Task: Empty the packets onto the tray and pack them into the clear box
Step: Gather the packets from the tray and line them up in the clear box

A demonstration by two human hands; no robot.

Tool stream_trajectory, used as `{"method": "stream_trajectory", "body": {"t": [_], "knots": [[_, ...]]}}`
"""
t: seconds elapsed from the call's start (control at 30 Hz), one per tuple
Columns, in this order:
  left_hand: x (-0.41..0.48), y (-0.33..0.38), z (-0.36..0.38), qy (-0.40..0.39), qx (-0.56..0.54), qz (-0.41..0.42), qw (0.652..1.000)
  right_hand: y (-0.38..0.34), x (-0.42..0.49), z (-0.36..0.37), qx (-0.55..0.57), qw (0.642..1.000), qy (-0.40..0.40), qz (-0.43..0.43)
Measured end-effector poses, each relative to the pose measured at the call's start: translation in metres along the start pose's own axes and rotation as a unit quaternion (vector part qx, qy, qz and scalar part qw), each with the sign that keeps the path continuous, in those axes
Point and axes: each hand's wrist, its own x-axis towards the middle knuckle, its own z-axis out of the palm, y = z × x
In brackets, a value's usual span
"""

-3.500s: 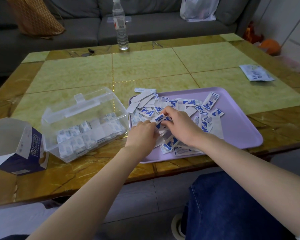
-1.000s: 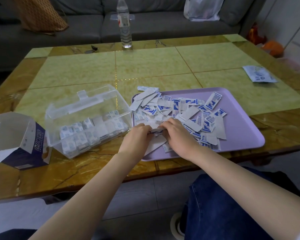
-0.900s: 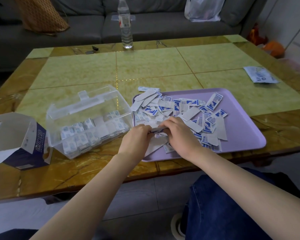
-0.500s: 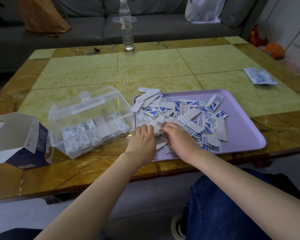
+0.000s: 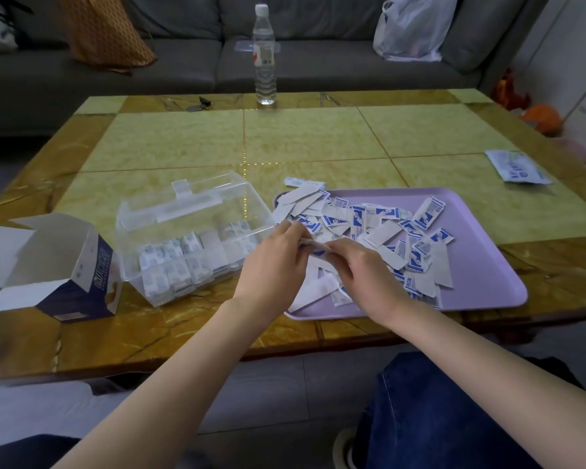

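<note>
Near the front left corner of a flat lilac plastic tray [image 5: 481, 265], left hand [image 5: 274, 262] and right hand [image 5: 362, 272], both knuckles-up. Fingers of both curled round a thin stack of small flat paper packets [image 5: 313, 248], gripped between the two hands just above the tray.

Across the tray's left and middle, a loose heap of rectangular packets [image 5: 369, 228], with matte white backs and blue-printed fronts, overlapping at all angles. The right part of the tray smooth and bare.

Just left of the tray, a clear rigid plastic box [image 5: 190, 211] with rounded corners. Inside it, rows of packets on edge against the near wall.

Further left, an open white-and-navy cardboard carton [image 5: 82, 265] on its side, flaps splayed.

Under everything, a glossy table top of yellow-green and amber marbled tiles [image 5: 301, 140]. At its far edge, an upright clear plastic water bottle with a white cap [image 5: 264, 62]. Far right, a flat printed sachet [image 5: 516, 165].
</note>
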Motion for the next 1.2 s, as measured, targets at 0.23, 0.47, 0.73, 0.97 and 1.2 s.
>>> {"method": "stream_trajectory", "body": {"t": [0.23,0.47,0.73,0.97,1.2], "knots": [[0.004,-0.015,-0.041,0.075,-0.068,-0.007,0.995,-0.053,0.012,0.005,0.068,0.998,-0.009,0.000],[0.000,-0.046,-0.079,0.099,-0.050,-0.021,0.994,-0.098,0.051,0.003,0.085,0.996,-0.041,0.007],[-0.017,-0.084,-0.118,0.138,0.029,-0.041,0.989,-0.138,0.099,0.023,0.034,0.996,-0.078,-0.030],[-0.046,-0.127,-0.126,0.058,0.123,-0.162,0.977,-0.142,0.136,0.064,-0.020,0.986,-0.146,0.077],[-0.055,-0.129,-0.128,-0.009,0.185,-0.145,0.972,-0.162,0.145,0.101,0.000,0.955,-0.246,0.163]]}}
